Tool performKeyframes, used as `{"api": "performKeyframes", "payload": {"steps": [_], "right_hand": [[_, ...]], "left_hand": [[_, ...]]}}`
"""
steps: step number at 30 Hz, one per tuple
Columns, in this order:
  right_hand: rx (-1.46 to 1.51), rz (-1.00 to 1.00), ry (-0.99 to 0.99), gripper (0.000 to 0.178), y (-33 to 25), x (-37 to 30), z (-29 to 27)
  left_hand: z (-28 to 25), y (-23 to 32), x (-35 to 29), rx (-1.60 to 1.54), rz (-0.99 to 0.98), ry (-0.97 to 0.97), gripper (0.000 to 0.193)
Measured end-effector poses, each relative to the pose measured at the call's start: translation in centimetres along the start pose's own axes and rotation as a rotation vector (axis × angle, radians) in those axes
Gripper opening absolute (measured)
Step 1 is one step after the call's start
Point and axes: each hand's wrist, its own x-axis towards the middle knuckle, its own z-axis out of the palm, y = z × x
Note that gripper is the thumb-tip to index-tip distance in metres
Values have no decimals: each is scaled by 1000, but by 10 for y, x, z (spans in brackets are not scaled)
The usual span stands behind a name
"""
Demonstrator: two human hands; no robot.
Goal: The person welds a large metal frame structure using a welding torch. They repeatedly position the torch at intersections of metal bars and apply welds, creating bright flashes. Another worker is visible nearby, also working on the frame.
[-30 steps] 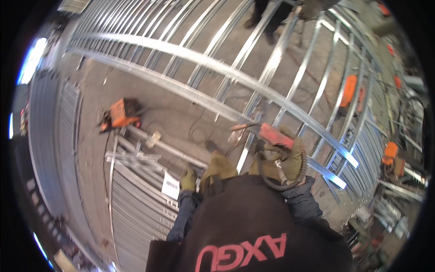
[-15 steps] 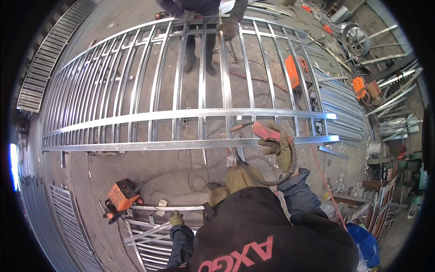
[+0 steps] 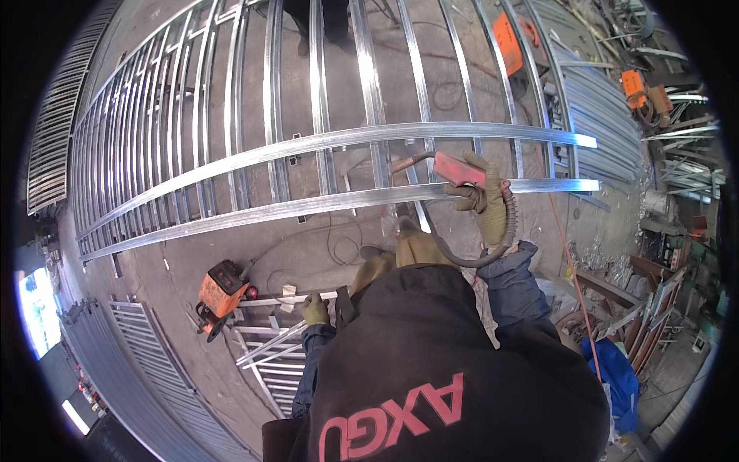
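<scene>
My right hand point(image 3: 486, 202), in an olive work glove, is wrapped round the red handle of a welding torch point(image 3: 460, 169). The torch's curved neck points left, over the gap between the two long lower rails of a shiny metal frame point(image 3: 323, 141). Its dark cable point(image 3: 462, 260) loops down below my wrist. Down at the left, my left hand point(image 3: 314, 309), also gloved, hangs near the end of a pale metal bar point(image 3: 269, 300). Its fingers look curled in, and anything inside them is hidden.
An orange machine point(image 3: 222, 286) stands on the floor at the left, beside slatted metal panels point(image 3: 281, 369). Another orange machine point(image 3: 508, 45) is behind the frame. Metal tubes point(image 3: 596, 115) lie stacked at the right. A red hose point(image 3: 566, 239) crosses the floor. A co-worker's legs point(image 3: 317, 23) show beyond the frame.
The view has tilted, so the frame appears higher and the co-worker's hands and torso are out of the picture. My right hand keeps hold of the torch above the rails.
</scene>
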Motion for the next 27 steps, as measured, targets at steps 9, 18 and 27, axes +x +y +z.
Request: {"api": "performKeyframes", "payload": {"steps": [9, 18, 27], "right_hand": [[123, 153, -46, 78, 7, 49, -33], [152, 288, -161, 71, 10, 73, -44], [211, 328, -189, 69, 12, 80, -50]], "left_hand": [[36, 72, -59, 190, 80, 23, 36], [47, 90, -75, 301, 152, -6, 32], [67, 115, -91, 240, 18, 27, 33]]}}
